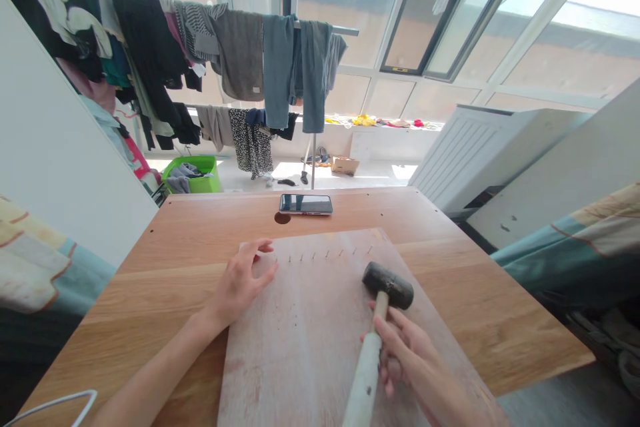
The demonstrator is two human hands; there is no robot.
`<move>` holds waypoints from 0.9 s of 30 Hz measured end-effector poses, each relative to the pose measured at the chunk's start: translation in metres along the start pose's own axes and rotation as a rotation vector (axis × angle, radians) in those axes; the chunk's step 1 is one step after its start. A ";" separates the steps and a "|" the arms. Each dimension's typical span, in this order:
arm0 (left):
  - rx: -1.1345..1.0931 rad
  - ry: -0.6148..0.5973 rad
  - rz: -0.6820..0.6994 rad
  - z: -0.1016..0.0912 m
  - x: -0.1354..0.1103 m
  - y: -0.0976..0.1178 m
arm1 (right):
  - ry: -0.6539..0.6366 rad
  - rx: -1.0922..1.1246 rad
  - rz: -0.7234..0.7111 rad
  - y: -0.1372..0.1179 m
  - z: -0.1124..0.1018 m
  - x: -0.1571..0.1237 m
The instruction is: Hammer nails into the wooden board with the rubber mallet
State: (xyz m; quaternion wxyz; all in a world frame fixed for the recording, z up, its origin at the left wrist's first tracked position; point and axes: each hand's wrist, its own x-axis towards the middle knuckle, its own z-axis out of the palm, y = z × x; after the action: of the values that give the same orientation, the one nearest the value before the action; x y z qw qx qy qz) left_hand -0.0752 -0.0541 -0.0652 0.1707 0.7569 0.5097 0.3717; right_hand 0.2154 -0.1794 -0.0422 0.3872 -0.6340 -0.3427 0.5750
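A row of several thin nails [327, 254] stands upright near the far edge of a pale wooden board [310, 353]. At the left end of that row is my left hand [245, 280], resting on the board's far left corner. Its fingers are apart and curved, with nothing held between them. My right hand [407, 350] is closed around the light handle of a rubber mallet [388, 285]. The mallet's black head is over the right side of the board, just on the near side of the rightmost nails. Small dark marks [295, 325] dot the board's middle left.
The board lies on a wooden table [165, 307]. A phone [306, 204] lies at the table's far edge, beside a round hole [283, 218]. A white cable [60, 401] crosses the near left corner. Beyond hang clothes [240, 53] above a green basket [213, 173].
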 end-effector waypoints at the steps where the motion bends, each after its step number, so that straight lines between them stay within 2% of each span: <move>1: 0.052 0.005 0.029 -0.004 -0.004 0.002 | -0.004 -0.063 -0.020 0.000 -0.003 -0.002; 3: 0.197 0.021 0.099 -0.014 -0.019 0.006 | 0.024 -0.211 -0.083 0.004 -0.013 -0.007; 5: 0.373 0.053 0.155 -0.025 -0.042 0.009 | 0.144 -0.378 -0.206 0.013 -0.030 -0.013; 7: 0.510 0.097 0.182 -0.033 -0.068 0.013 | 0.315 -0.597 -0.398 0.026 -0.051 -0.016; 9: 0.518 0.122 0.207 -0.036 -0.091 0.018 | 0.438 -0.838 -0.646 0.038 -0.070 -0.016; 11: 0.472 0.098 0.213 -0.035 -0.104 0.024 | 0.494 -1.051 -0.863 0.048 -0.084 -0.014; 13: 0.421 0.074 0.195 -0.029 -0.106 0.032 | 0.526 -1.218 -0.969 0.053 -0.092 -0.012; 16: 0.353 0.006 0.182 -0.014 -0.094 0.048 | 0.599 -1.364 -0.969 0.055 -0.107 -0.008; 18: 0.300 -0.071 0.198 0.001 -0.082 0.061 | 0.655 -1.410 -0.925 0.054 -0.125 -0.003; 21: 0.202 -0.195 0.225 0.029 -0.061 0.085 | 0.706 -1.445 -0.804 0.049 -0.165 0.010; 24: 0.139 -0.315 0.261 0.061 -0.039 0.109 | 0.722 -1.389 -0.638 0.042 -0.211 0.028; 27: 0.142 -0.383 0.297 0.089 -0.017 0.131 | 0.771 -1.355 -0.550 0.033 -0.249 0.045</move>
State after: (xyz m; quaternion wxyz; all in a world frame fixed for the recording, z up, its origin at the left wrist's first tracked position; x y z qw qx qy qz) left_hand 0.0715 -0.1140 -0.0476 0.1541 0.8902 0.3762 0.2055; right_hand 0.4674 -0.1793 -0.0821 0.1383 -0.7764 -0.6011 -0.1294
